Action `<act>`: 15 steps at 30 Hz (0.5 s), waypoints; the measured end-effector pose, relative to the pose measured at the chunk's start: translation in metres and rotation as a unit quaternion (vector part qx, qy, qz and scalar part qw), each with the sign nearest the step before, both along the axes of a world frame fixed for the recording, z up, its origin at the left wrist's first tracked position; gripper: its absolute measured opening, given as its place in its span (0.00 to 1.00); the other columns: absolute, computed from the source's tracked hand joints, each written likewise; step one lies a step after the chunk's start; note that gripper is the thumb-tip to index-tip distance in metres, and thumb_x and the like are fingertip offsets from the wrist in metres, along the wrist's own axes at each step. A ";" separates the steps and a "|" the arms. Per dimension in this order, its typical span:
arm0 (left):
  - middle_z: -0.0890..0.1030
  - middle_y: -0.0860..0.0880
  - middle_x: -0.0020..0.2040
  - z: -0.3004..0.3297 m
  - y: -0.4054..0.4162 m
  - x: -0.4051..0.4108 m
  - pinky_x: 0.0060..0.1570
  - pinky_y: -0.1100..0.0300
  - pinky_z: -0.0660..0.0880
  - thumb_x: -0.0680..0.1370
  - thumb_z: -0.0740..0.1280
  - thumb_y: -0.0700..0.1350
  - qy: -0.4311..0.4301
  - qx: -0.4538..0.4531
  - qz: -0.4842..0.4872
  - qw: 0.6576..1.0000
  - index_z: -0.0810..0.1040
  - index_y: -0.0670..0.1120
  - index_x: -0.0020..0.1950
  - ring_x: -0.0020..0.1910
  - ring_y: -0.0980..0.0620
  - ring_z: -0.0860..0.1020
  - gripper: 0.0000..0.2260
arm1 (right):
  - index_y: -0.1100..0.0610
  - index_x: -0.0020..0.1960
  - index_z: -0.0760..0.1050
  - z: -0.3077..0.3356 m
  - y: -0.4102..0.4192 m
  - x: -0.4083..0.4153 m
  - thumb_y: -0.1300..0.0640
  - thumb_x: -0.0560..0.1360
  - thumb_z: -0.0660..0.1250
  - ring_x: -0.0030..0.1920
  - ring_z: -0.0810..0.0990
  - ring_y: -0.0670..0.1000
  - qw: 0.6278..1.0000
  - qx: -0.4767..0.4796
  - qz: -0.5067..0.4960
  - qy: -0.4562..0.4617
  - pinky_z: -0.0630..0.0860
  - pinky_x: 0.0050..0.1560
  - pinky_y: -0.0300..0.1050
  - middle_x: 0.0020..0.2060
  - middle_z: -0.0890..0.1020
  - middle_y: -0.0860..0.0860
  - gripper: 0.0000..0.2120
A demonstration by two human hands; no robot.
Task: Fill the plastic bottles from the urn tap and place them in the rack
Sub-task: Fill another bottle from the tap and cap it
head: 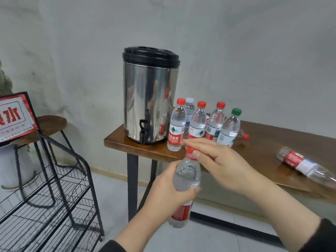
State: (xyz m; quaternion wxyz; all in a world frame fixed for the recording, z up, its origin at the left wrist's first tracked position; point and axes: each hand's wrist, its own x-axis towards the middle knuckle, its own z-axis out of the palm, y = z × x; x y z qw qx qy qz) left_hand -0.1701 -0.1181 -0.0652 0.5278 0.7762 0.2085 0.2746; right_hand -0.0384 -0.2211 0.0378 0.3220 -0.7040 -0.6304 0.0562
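Observation:
My left hand (167, 190) grips a clear plastic bottle (187, 177) with a red label around its middle, in front of the table. My right hand (218, 160) pinches the bottle's red cap (190, 152) with thumb and fingers. The steel urn (149, 99) with a black lid stands on the table's left end, its black tap (143, 130) facing forward. Several capped bottles (198, 122) stand upright just right of the urn. The black wire rack (54, 197) stands on the floor at lower left.
A wooden table (272, 140) on black legs runs to the right. One bottle (305, 164) lies on its side at the right; another lies behind the standing ones. A round stool (52, 122) and a red-and-white sign (16, 117) sit at left above the rack.

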 end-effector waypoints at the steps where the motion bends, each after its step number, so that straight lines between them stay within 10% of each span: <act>1: 0.82 0.63 0.57 0.005 -0.007 0.004 0.61 0.52 0.78 0.68 0.76 0.58 -0.002 0.006 -0.005 1.000 0.71 0.69 0.64 0.58 0.63 0.79 0.27 | 0.39 0.68 0.74 0.006 -0.009 0.005 0.48 0.81 0.62 0.66 0.69 0.30 1.000 0.006 -0.012 -0.007 0.64 0.65 0.26 0.63 0.75 0.30 0.16; 15: 0.83 0.64 0.57 0.051 -0.106 0.131 0.60 0.54 0.78 0.66 0.77 0.57 -0.010 0.049 -0.069 0.996 0.74 0.70 0.60 0.57 0.63 0.80 0.25 | 0.45 0.46 0.83 0.063 -0.130 0.129 0.37 0.70 0.69 0.43 0.78 0.42 0.993 0.027 -0.113 -0.020 0.72 0.43 0.39 0.41 0.80 0.41 0.13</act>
